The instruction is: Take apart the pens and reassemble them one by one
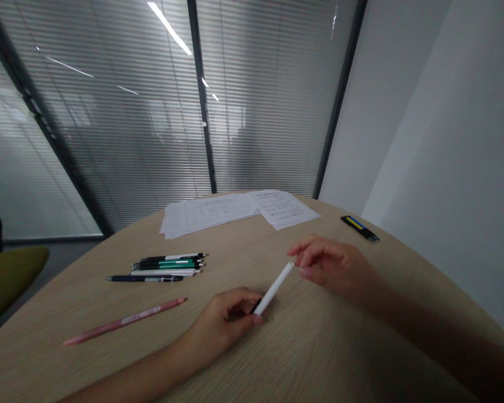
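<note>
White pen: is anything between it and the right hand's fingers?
Nothing visible stands in the way. The slim white plastic pen, gripped at its dark lower end by the left hand, has its upper end right beside the fingers of the right hand, above the bare light wood tabletop.

Two hands [227,319], one white pen [273,288], five more pens [163,267], one pink pencil [126,322], two paper sheets [235,210], one black-and-yellow case [360,228], one olive chair [8,280].

Slatted blinds [121,123] behind dark-framed glass partition, pale wall [424,140] on right, olive chair [8,280] on grey floor [54,263] at left, light-wood table [109,252]; streaks look like ceiling-light reflections, hard to tell.
</note>
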`<state>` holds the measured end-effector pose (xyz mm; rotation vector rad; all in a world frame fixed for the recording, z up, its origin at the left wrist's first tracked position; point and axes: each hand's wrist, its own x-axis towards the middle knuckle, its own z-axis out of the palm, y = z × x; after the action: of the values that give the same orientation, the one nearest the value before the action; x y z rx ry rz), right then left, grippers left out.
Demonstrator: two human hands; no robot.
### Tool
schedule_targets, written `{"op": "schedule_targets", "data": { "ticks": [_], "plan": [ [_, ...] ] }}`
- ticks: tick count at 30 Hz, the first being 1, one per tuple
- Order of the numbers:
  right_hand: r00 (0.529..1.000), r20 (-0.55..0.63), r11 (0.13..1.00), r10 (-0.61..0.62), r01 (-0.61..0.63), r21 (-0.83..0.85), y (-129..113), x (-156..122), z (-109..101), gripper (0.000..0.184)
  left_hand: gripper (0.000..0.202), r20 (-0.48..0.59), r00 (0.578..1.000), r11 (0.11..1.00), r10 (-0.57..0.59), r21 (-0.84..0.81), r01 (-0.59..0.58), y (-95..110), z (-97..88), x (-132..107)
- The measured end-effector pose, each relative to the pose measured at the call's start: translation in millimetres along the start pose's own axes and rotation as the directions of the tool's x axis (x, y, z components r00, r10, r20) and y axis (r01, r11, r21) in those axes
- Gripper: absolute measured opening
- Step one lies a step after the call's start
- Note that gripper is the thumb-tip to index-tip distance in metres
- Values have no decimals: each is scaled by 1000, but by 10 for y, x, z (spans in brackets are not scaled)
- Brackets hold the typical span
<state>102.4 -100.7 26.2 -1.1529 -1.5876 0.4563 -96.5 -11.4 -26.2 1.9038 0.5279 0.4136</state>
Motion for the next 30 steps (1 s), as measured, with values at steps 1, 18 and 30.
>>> {"op": "schedule_targets", "data": {
  "ticks": [1,18,30],
  "plan": [
    [1000,-12,996,-28,27,-86,9,23,-58,5,18,-3,1000,1000,-8,-6,8,5,-1,1],
    [947,148,619,285,-65,-783,747,145,-430,18,22,-84,996,1000,-4,-29,1,-13,-13,21],
    [985,-146,890,-91,14,-456,-132,21,-248,21,20,-10,1000,999,13,45,-13,-36,-16,1]
  ]
}}
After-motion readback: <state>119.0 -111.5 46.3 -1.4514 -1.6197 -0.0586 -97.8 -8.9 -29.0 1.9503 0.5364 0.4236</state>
